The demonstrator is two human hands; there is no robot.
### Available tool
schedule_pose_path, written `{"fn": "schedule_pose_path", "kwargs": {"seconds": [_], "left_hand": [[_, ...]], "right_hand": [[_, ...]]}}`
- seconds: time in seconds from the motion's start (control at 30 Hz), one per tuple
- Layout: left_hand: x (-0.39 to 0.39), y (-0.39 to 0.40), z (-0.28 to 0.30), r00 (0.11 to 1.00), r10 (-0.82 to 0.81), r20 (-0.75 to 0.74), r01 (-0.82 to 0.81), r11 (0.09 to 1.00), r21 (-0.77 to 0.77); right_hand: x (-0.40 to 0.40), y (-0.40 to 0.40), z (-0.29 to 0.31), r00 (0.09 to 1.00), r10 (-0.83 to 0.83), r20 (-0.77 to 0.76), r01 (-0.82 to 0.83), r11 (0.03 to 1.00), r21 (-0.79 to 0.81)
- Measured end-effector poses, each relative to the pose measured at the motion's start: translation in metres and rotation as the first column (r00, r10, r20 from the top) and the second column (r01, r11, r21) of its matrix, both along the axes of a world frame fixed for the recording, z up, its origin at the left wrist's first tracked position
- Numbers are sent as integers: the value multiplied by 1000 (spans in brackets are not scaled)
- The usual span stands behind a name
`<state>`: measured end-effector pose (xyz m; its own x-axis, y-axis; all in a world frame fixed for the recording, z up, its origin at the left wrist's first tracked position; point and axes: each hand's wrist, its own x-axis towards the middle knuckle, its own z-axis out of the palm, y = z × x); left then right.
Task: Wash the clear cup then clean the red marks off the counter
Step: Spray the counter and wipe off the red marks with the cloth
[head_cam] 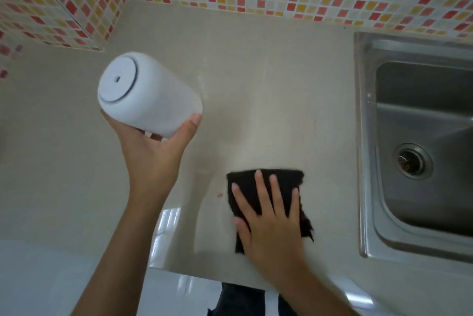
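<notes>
**Wiping the red marks beside the sink**

Pressing a dark folded cloth (266,187) flat on the beige stone table (256,85), the right hand (268,223) has its fingers (261,187) straight and spread. A small red mark (220,195) lies just to the left of the cloth, so the next wipe probably goes left. The left hand (151,152) is raised over the table and its curled fingers hold a white frosted plastic cup (146,95), tilted with its base up. The steel sink (368,162) is on the right.
</notes>
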<state>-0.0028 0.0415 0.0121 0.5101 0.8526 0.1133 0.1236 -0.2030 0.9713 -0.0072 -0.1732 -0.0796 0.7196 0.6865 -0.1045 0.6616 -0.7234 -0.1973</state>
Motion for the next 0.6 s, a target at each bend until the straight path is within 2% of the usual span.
{"fn": "schedule_pose_path", "kwargs": {"seconds": [0.1,0.13,0.2,0.27,0.33,0.4,0.5,0.6], "left_hand": [[9,1,-1,1000,-21,15,21,1000,-3],[11,1,-1,1000,-20,18,19,1000,3],[11,1,0,999,-19,29,19,1000,20],[10,3,0,999,-25,34,23,999,49],[8,7,2,999,-20,27,18,997,70],[8,10,2,999,-19,27,17,996,83],[13,9,3,1000,-21,23,20,997,78],[22,4,5,999,-43,23,41,996,77]], "right_hand": [[52,41,-5,999,33,35,-33,999,1],[85,63,-7,999,-1,48,1,1000,6],[152,105,-7,992,-127,-24,126,992,-28],[184,135,-11,969,-237,-74,232,970,-75],[167,143,-13,961,-270,-55,265,961,-81],[113,131,-15,973,-232,-10,231,973,-11],[7,93,-11,994,-101,-51,105,992,76],[-29,47,-5,998,1,-62,2,999,36]]}}
